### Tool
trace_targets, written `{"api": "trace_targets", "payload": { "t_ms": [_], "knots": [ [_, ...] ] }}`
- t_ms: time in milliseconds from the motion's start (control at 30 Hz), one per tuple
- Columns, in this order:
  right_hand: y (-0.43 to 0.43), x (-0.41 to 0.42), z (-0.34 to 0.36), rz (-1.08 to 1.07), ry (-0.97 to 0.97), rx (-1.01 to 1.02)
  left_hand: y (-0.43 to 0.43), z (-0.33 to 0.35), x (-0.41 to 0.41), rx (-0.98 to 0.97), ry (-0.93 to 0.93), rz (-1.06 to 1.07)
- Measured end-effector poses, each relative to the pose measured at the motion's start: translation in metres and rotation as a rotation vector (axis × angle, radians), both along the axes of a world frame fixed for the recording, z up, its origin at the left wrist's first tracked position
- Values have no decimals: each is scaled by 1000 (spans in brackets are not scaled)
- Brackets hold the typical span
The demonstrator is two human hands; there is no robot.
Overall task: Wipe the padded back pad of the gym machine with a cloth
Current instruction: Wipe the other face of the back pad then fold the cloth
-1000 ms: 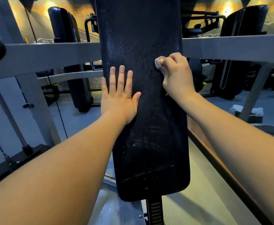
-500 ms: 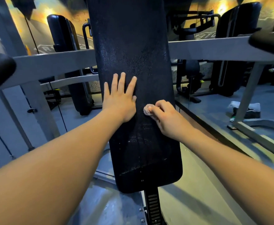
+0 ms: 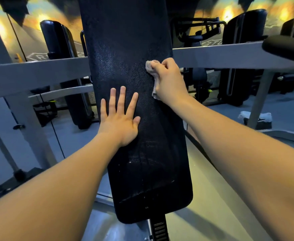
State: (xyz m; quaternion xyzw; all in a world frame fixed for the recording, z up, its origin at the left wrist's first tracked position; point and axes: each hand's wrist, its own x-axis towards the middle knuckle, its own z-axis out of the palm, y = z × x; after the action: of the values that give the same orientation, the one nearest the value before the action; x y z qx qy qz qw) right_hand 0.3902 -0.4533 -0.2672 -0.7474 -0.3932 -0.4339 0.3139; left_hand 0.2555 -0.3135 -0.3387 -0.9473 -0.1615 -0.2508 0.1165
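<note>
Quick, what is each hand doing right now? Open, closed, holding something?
Left hand: open, fingers straight, flat on the black back pad.
Right hand: closed around a crumpled cloth, holding it against the pad.

Cloth (image 3: 149, 66) on back pad (image 3: 125, 49), upper right

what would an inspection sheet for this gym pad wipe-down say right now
surface: black back pad, upright, textured; pale streaks and specks on its lower part
job's things: small grey cloth pressed near the pad's right edge
clutter: white towel on the floor, far right
grippers: left hand flat on the pad, fingers straight; right hand grips the cloth
cables: thin black cable at left, beside the grey frame
surroundings: other padded machines behind; painted wall
</note>
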Motion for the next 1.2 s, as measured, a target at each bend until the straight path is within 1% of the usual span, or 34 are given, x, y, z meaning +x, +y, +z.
{"api": "trace_targets", "payload": {
  "t_ms": [67, 200, 433, 567, 667, 733, 767, 833, 867, 1000, 1100, 1200],
  "knots": [
    [5, -5, -19, 19, -22, -7, 1, -3, 1, 16, -28, -5],
    [-9, -18, -70, 86, -96, -129, 3, -5, 2, 16, -41, -14],
    [-49, -44, -147, 126, -42, -380, -4, 1, -2, -17, 21, 14],
    [-65, -45, -144, 100, -66, -516, -9, 4, -4, -38, 43, 27],
    [-67, -45, -124, 61, -156, -596, -11, 3, -8, -57, 57, 7],
    [-68, -40, -106, 71, -170, -564, -9, 0, -9, -57, 71, -4],
    [-69, -32, -96, 62, -146, -486, -8, 0, -9, -57, 77, -5],
    [-72, -8, -76, -15, -95, -265, -6, -2, -9, -53, 76, -4],
    [-73, 3, -70, -61, -70, -203, -6, -4, -9, -44, 70, 1],
    [-62, 16, -85, -129, -63, -204, -6, -8, -5, -22, 58, 11],
    [-61, 4, -112, -120, -71, -186, -4, -10, -4, -1, 34, 11],
    [-69, -14, -140, -98, -7, -247, -4, -11, -4, 10, 22, 9]
  ]
}}
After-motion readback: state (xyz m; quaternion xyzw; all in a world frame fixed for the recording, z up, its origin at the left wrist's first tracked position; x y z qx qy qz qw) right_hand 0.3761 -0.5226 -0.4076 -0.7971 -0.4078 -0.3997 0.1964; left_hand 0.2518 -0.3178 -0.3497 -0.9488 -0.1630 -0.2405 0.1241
